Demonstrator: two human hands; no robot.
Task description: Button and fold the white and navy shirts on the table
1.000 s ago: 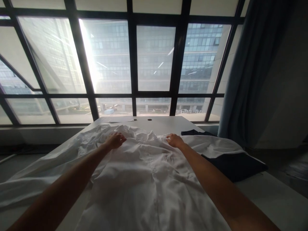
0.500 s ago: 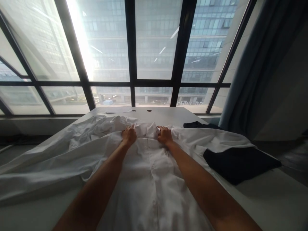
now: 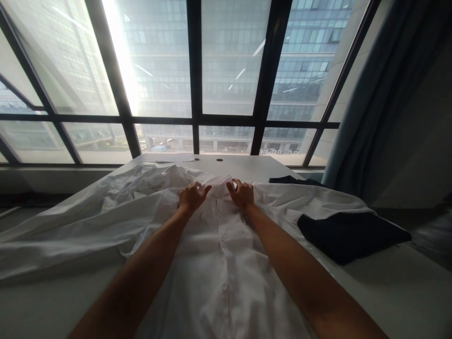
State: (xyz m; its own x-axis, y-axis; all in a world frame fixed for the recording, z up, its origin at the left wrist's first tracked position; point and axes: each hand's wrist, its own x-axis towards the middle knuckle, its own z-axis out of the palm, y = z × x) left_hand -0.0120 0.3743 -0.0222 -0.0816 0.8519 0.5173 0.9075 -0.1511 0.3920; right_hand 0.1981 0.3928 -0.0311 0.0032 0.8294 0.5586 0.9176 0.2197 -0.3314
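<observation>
I read both grips, left hand (image 3: pixel 190 197) and right hand (image 3: pixel 243 193), as pinched shut on the collar of the shirt (image 3: pixel 219 254) spread on the desk (image 3: pixel 388 292); next move, I judge, requires squaring that collar.

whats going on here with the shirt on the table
A person has a white shirt spread front-up on a white table by a big window. Both hands are at the collar end: the left hand and the right hand each pinch the fabric beside the button line, close together. A dark garment lies to the right, partly on the shirt's sleeve.
</observation>
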